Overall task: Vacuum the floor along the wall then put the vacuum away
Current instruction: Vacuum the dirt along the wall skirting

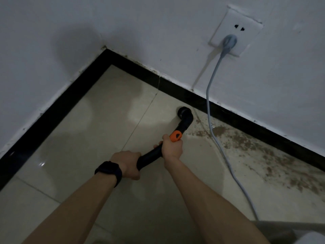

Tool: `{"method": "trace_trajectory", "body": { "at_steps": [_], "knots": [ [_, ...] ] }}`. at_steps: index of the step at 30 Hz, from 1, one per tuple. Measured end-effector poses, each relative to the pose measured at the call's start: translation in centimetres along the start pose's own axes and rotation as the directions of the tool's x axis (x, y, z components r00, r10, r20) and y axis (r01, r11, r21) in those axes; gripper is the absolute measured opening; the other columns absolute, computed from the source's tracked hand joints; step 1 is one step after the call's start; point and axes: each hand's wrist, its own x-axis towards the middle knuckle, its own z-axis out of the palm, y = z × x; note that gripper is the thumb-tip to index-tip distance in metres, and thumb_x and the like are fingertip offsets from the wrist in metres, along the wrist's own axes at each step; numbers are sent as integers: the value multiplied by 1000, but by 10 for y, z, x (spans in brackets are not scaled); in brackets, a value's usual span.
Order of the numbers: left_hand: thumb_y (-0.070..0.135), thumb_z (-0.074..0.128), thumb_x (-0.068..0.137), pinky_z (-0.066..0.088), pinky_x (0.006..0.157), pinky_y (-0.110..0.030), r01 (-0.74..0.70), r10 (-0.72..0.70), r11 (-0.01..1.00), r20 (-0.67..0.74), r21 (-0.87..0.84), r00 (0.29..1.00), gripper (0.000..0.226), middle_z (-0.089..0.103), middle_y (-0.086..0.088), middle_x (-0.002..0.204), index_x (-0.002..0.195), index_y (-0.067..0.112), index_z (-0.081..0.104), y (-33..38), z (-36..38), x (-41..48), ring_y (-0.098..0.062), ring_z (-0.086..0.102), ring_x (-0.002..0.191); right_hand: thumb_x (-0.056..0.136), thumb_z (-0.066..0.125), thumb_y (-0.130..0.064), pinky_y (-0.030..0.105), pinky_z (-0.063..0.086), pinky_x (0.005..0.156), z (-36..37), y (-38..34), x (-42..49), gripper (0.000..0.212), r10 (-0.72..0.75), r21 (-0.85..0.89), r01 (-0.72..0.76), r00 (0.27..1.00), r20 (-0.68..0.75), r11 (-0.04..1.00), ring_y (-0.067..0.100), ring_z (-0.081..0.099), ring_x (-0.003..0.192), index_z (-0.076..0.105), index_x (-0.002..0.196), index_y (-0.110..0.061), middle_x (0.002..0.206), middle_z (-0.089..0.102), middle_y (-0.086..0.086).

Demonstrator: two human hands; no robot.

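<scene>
Two-handed hold on a black curved plastic vacuum wand [149, 158]: left hand [127, 164], black wristwatch [109, 170] behind it, curled round the near end; right hand [173, 148] wrapped round the tube further up, just below an orange plastic slider [175, 136]. Beyond that, a black round brush nozzle [182, 111] down on the beige glossy tiled floor [84, 141], just beside the black skirting strip [233, 117]. Right of the nozzle, brown scattered dirt [260, 148] along the skirting, not yet taken up; left of it, toward the corner, plain glossy tile. Across the dirt, a pale grey power cord [209, 118], running up to a grey plug [229, 42] in a white wall socket [246, 23].

Judging by this: mid-vacuuming along the wall, putting away not yet near. Next, probably: sweep the nozzle rightward through the dirt, hugging the skirting, with a firm grip from both hands. Mind the cord lying in that path; lift over or nudge aside rather than drag.
</scene>
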Motion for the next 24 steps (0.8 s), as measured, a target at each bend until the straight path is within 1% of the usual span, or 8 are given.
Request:
{"method": "trace_trajectory", "body": {
  "at_steps": [2, 6, 10, 13, 16, 18, 22, 24],
  "knots": [
    [40, 76, 75, 46, 66, -28, -8, 8, 1000, -22, -5, 1000, 55, 64, -1, 110, 122, 24, 52, 1, -1, 1, -20, 64, 94, 91, 64, -19, 36, 62, 57, 0, -4, 2, 29, -5, -1, 5, 1000, -3, 1000, 25, 71, 54, 53, 115, -8, 92, 71, 18],
    [40, 74, 76, 48, 66, -29, -19, 17, 999, -65, -37, 998, 52, 64, -2, 109, 120, 22, 50, 0, -3, 3, -20, 64, 92, 93, 63, -18, 25, 53, 46, 3, -12, 5, 29, -11, -12, 12, 1000, 8, 1000, 24, 70, 54, 52, 119, -8, 97, 72, 21],
    [40, 74, 77, 50, 68, -30, -31, 24, 997, -100, -73, 995, 52, 63, -2, 109, 118, 21, 49, 1, -5, 6, -21, 63, 93, 92, 63, -18, 27, 54, 48, 8, -20, 11, 35, -20, -35, 20, 1000, 7, 999, 24, 71, 53, 51, 123, -7, 91, 72, 17],
    [40, 74, 77, 47, 67, -30, -42, 32, 995, -111, -89, 993, 52, 62, -2, 110, 118, 21, 48, 2, -7, 9, -22, 63, 95, 93, 63, -19, 27, 54, 46, 9, -24, 16, 34, -28, -46, 28, 1000, 3, 999, 23, 71, 51, 52, 123, -8, 93, 72, 17],
    [39, 74, 78, 46, 66, -29, -52, 42, 995, -112, -91, 993, 51, 62, -3, 110, 117, 20, 47, 5, -6, 12, -22, 63, 94, 93, 64, -20, 28, 55, 48, 7, -26, 19, 31, -32, -63, 31, 999, -9, 998, 26, 74, 58, 52, 119, -9, 96, 72, 18],
    [38, 73, 80, 46, 67, -29, -57, 45, 993, -113, -105, 993, 50, 62, -3, 112, 119, 20, 47, 6, -5, 14, -21, 62, 94, 93, 64, -20, 31, 58, 51, 7, -27, 21, 29, -34, -75, 34, 999, -9, 997, 29, 74, 62, 52, 117, -9, 94, 72, 17],
    [37, 73, 81, 48, 70, -30, -55, 44, 991, -97, -118, 994, 55, 61, -4, 116, 124, 19, 45, 7, -5, 14, -23, 62, 99, 93, 64, -17, 31, 58, 50, 6, -29, 24, 28, -46, -76, 45, 999, -7, 996, 27, 71, 56, 52, 117, -8, 87, 70, 16],
    [37, 76, 79, 50, 71, -31, -51, 44, 991, -59, -121, 997, 58, 60, -5, 116, 124, 18, 45, 9, -9, 13, -24, 62, 100, 92, 65, -17, 34, 61, 53, 6, -28, 23, 28, -45, -74, 44, 999, -8, 996, 27, 72, 57, 52, 115, -8, 87, 70, 17]
  ]
}}
